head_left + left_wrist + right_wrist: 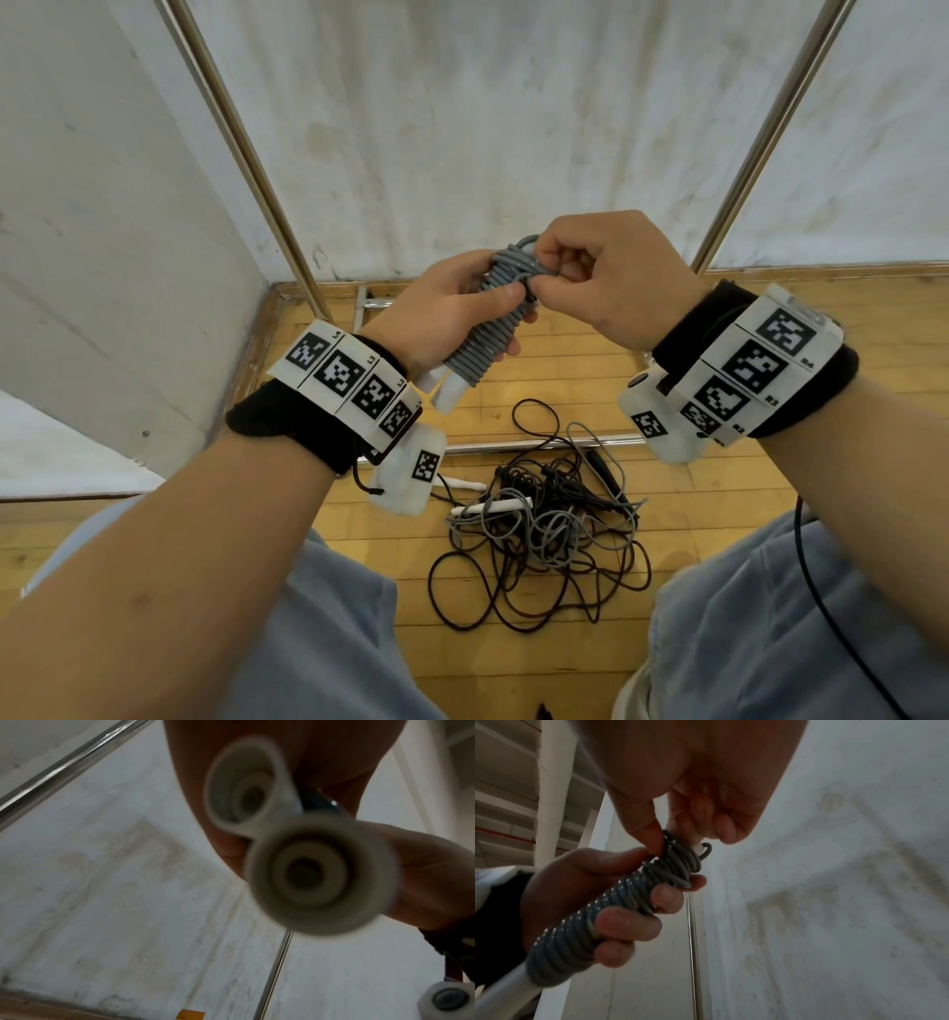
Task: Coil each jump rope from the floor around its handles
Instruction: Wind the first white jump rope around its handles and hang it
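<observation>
A grey jump rope (488, 334) is wound in tight turns around its two white handles (452, 390), held up in front of me. My left hand (452, 303) grips the wound bundle (577, 935), thumb across the coils. My right hand (590, 277) pinches the rope's last turns (677, 860) at the bundle's far end between thumb and fingers. The left wrist view shows the two handle butt ends (318, 874) close up and blurred. More jump ropes, grey and black, lie tangled on the floor (544, 524) below my hands.
Wooden floor (667, 539) with a metal strip across it. White cloth walls (513, 128) and slanted metal poles (246, 154) enclose the space. My knees in blue-grey trousers (770, 616) sit either side of the tangle. White handles (493, 506) and a black handle (606, 470) lie in the pile.
</observation>
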